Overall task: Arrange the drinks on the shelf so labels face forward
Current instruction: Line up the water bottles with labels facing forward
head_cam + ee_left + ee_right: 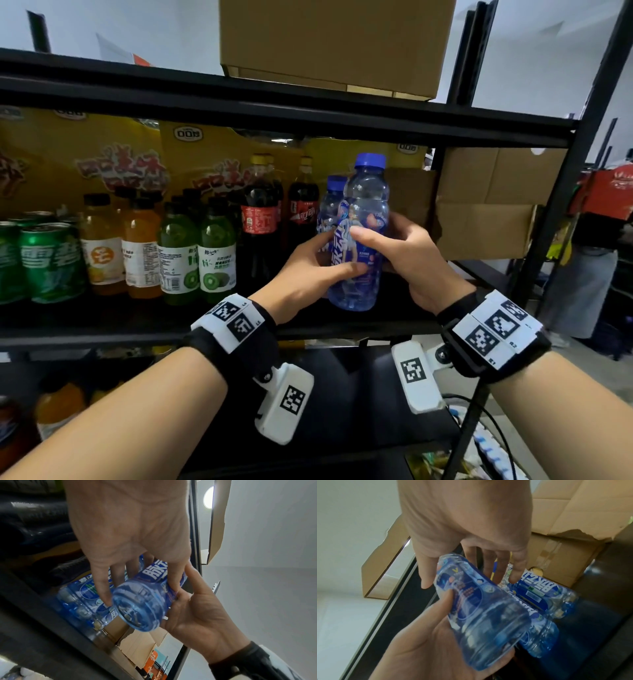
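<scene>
Black metal shelving (308, 135) in a storeroom holds green cans, orange juice bottles, green kiwi drinks and dark cola bottles, with cardboard boxes to the right. At the right end of the row, a clear blue plastic bottle with a blue cap and blue label (363, 236) is held just off the shelf. Left hand (308, 270) and right hand (416, 253) both curl around its middle, turning the label forward. Next it likely needs setting down upright beside the matching blue bottle (330, 202) behind
</scene>
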